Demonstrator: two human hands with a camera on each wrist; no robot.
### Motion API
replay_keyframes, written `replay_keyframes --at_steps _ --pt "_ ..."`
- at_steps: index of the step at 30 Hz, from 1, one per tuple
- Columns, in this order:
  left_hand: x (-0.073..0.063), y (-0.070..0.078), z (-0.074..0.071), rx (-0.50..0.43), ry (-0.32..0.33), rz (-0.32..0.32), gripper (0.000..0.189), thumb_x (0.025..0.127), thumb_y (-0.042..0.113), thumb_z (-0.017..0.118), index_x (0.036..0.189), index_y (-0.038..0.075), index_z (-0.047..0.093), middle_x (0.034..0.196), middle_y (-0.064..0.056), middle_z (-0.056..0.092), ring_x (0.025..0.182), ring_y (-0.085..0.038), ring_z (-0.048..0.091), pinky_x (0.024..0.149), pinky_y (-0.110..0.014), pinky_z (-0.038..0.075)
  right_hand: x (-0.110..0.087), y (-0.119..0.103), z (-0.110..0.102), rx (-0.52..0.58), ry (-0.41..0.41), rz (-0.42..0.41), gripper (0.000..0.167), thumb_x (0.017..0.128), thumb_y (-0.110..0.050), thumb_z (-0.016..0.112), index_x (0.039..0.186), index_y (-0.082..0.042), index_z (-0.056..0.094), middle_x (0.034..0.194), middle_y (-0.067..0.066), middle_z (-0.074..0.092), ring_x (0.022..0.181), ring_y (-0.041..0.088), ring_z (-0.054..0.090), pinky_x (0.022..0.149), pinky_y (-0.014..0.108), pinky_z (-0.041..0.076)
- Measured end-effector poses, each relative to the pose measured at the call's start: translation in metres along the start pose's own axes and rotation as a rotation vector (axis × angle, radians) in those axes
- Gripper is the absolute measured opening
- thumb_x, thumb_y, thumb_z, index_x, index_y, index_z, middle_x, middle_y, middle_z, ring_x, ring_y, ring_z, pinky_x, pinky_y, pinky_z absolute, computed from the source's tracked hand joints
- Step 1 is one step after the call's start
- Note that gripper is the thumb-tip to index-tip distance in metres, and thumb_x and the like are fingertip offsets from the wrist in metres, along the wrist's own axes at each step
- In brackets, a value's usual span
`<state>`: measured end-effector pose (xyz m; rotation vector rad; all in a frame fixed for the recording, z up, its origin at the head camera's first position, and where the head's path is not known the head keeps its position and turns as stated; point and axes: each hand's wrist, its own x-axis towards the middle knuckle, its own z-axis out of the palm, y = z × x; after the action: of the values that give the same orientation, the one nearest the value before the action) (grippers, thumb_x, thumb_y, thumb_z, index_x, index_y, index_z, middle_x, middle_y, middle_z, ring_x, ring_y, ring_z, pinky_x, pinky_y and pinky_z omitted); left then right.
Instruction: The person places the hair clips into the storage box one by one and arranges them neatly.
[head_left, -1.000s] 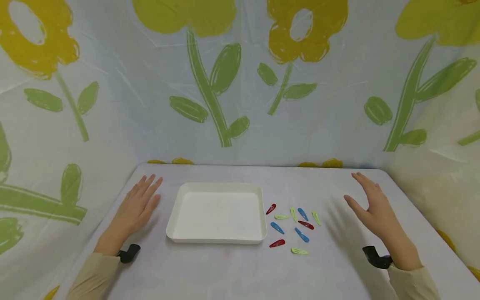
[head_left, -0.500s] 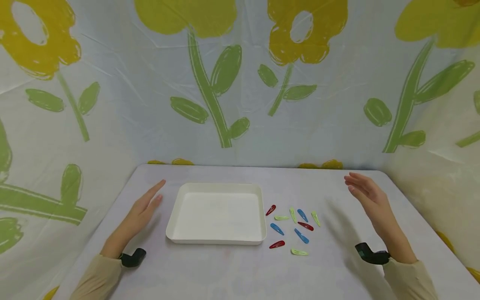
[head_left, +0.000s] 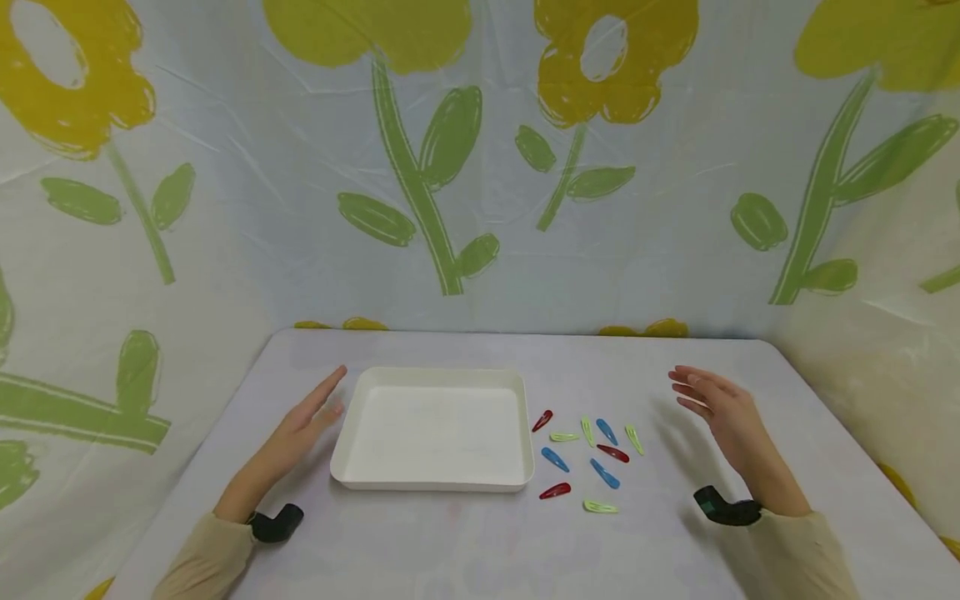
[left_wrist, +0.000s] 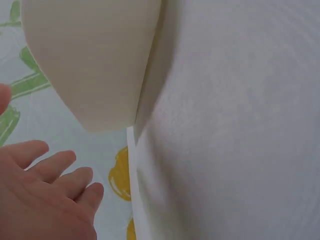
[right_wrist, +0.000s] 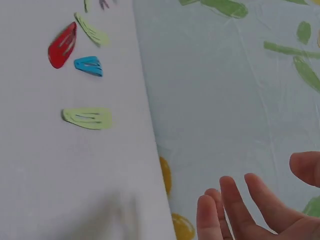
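Nine small hair clips [head_left: 587,454], in red, blue and pale green, are seen scattered on a white table [head_left: 450,542], just beside the right wall of a shallow white tray [head_left: 433,479]. Nothing is seen in the tray. The left hand [head_left: 303,425] is held edge-on beside the tray's left wall, fingers straight and together, with nothing gripped; whether the wall is touched cannot be told from the head view, and a narrow gap is suggested by the left wrist view [left_wrist: 45,200]. The right hand [head_left: 723,417] is raised above the table to the right of the clips, well apart from them, fingers loosely spread and empty, as is confirmed by the right wrist view [right_wrist: 250,210]. A floral plastic sheet [head_left: 480,167] is hung behind and around the table.

Risks can be judged from this layout. The clips are thin, flat and lying close together, so a neighbour could be knocked or dragged along when one is pinched, and a clip could be flicked off the table. The light tray could be shoved into the clips if it is pushed from the left.
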<state>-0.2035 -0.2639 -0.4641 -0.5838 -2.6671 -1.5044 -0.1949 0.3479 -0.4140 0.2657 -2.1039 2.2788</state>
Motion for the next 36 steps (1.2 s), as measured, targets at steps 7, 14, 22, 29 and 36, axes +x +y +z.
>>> replay_keyframes --at_steps 7,14,22,29,36 --pt "-0.002 -0.015 -0.001 0.002 -0.042 0.055 0.07 0.1 0.016 0.06 0.159 0.012 0.022 0.165 -0.01 0.017 0.15 -0.039 0.01 0.12 -0.038 0.014 0.005 0.023 0.003 -0.101 -0.022 0.242 0.053 0.107 -0.038 0.041 0.146 -0.001 0.043 0.12 -0.015 0.061 0.114 0.009 0.057 0.092 0.02 0.048" --pt "-0.005 -0.032 0.006 0.027 -0.068 0.133 0.071 0.098 0.01 0.06 0.158 0.011 0.023 0.166 -0.008 0.011 0.152 -0.031 0.007 0.107 -0.006 0.009 0.008 0.038 0.009 -0.1 -0.014 0.322 0.068 0.107 -0.04 0.039 0.151 0.01 0.025 0.122 -0.01 0.06 0.112 0.009 0.056 0.093 0.019 0.047" --pt "-0.001 -0.034 0.02 0.092 -0.088 0.261 0.072 0.098 0.008 0.059 0.159 0.008 0.019 0.166 -0.011 0.006 0.151 -0.036 0.003 0.113 -0.012 0.001 0.007 0.045 0.009 -0.172 0.001 0.328 0.063 0.109 -0.037 0.036 0.149 0.011 0.028 0.132 0.004 0.058 0.106 0.009 0.059 0.09 0.019 0.049" --pt "-0.002 -0.032 0.024 0.061 -0.089 0.306 0.07 0.095 0.003 0.058 0.156 0.002 0.024 0.165 -0.017 0.009 0.151 -0.038 0.005 0.114 -0.013 0.003 0.006 0.044 0.017 -0.414 0.038 0.397 0.058 0.104 -0.036 0.05 0.145 0.005 0.043 0.133 0.016 0.055 0.102 0.016 0.056 0.085 0.019 0.048" --pt "-0.003 -0.033 0.023 0.028 -0.103 0.256 0.072 0.094 0.005 0.062 0.156 0.002 0.024 0.166 -0.011 0.009 0.151 -0.039 0.003 0.113 -0.012 0.002 0.005 0.045 0.023 -0.592 0.04 0.385 0.059 0.099 -0.039 0.059 0.138 0.004 0.051 0.112 0.012 0.062 0.091 0.021 0.057 0.081 0.028 0.045"
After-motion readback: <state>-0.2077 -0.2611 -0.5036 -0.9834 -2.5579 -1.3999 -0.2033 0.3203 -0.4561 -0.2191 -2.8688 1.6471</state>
